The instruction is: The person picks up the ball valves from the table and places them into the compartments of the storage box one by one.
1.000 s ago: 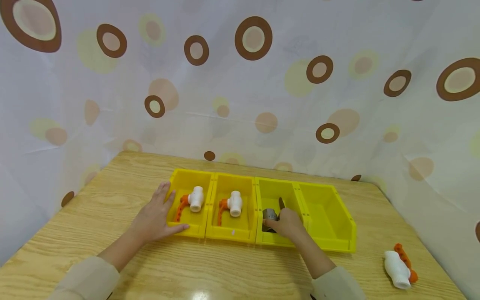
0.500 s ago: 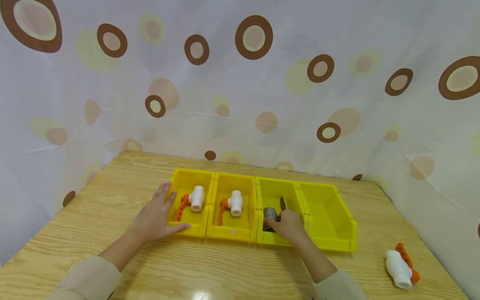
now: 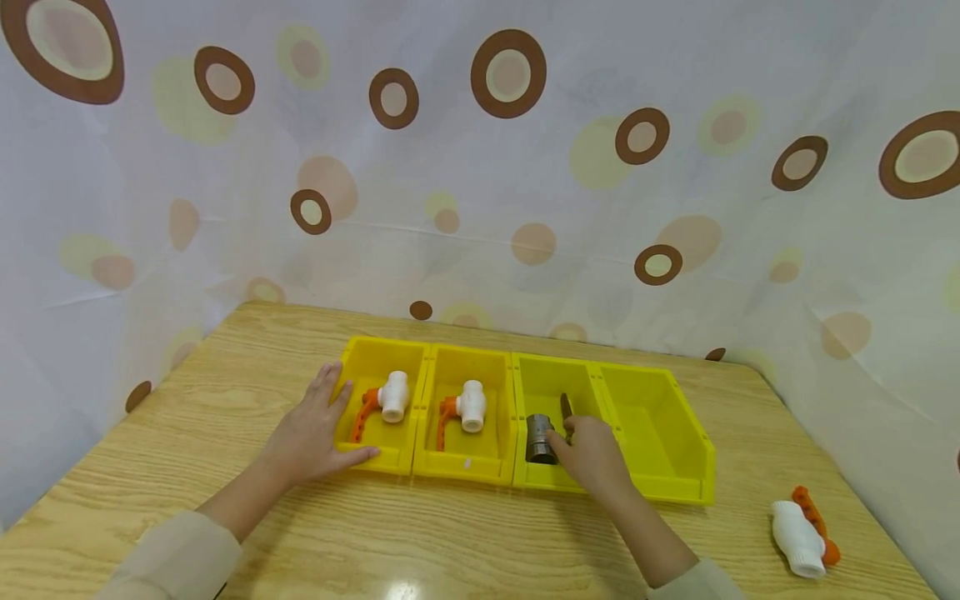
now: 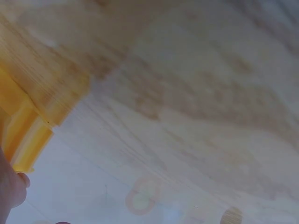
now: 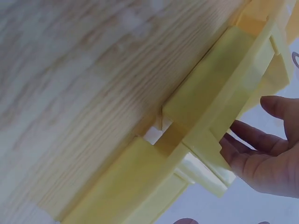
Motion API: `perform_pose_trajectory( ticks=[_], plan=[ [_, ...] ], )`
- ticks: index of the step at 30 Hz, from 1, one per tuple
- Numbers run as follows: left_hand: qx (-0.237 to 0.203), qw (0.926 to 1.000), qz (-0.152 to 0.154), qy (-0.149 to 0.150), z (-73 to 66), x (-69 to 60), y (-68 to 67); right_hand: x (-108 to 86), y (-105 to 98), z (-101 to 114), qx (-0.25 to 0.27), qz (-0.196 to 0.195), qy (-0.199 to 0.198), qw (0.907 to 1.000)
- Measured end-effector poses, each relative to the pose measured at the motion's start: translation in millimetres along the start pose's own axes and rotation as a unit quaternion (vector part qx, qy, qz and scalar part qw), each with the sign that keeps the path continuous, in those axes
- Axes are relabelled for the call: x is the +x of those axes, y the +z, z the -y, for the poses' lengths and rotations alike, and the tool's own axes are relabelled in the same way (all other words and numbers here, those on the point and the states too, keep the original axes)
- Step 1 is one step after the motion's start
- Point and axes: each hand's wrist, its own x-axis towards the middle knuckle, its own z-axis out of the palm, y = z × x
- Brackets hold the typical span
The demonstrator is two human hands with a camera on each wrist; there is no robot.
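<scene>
The left hand point(image 3: 306, 433) rests on the left end of a row of joined yellow bins point(image 3: 465, 477), its thumb along the front lip. In the left wrist view only a bit of the left hand point(image 4: 13, 193) shows, beside yellow plastic. The right hand point(image 3: 596, 458) reaches into the third bin, next to a grey metal cylindrical fitting point(image 3: 539, 437) with a dark lever point(image 3: 566, 406). In the right wrist view the right hand point(image 5: 266, 149) has thumb and fingers apart near the bin wall, nothing visible between them. Its fingertips are partly hidden in the head view.
White ball valves with orange handles lie in the first bin, one valve point(image 3: 393, 397), and the second, another valve point(image 3: 471, 407). A third white valve point(image 3: 797, 540) lies on the wooden table point(image 3: 450, 542) at right. A patterned curtain point(image 3: 450, 167) stands behind.
The right hand has drawn slightly right and its thumb has come away from the metal fitting, which now shows more fully in the third bin. The left hand stays put.
</scene>
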Motion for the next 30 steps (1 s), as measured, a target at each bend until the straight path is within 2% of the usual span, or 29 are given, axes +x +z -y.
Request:
perform_pose_trajectory(
  ticks=[2,5,8,11,16,22,30],
  plan=[
    [-0.001,1.0000,0.002,0.001,-0.4,0.2,-0.2,-0.7,0.2,-1.8,0.002,-0.008,-0.018,0.9998],
    [-0.001,1.0000,0.004,0.002,-0.7,0.2,-0.4,-2.6,0.1,-6.3,-0.012,-0.040,-0.071,0.9966],
    [-0.001,1.0000,0.002,0.003,-0.4,0.0,-0.6,-4.5,-1.7,-10.1,-0.042,-0.087,-0.129,0.9870],
    [0.000,1.0000,-0.004,0.003,0.5,0.1,-1.1,-6.3,-5.8,-11.5,-0.052,-0.118,-0.162,0.9784],
    [-0.004,1.0000,-0.006,0.004,1.2,0.6,-1.0,-8.6,-12.4,-17.5,-0.055,-0.147,-0.186,0.9699],
    [-0.003,1.0000,0.001,0.004,0.3,1.8,-1.1,-7.2,-14.8,-33.6,-0.059,-0.203,-0.224,0.9516],
    [-0.003,1.0000,-0.001,0.000,0.2,0.6,0.1,-6.8,-21.9,-52.6,-0.038,-0.252,-0.262,0.9308]
  ],
)
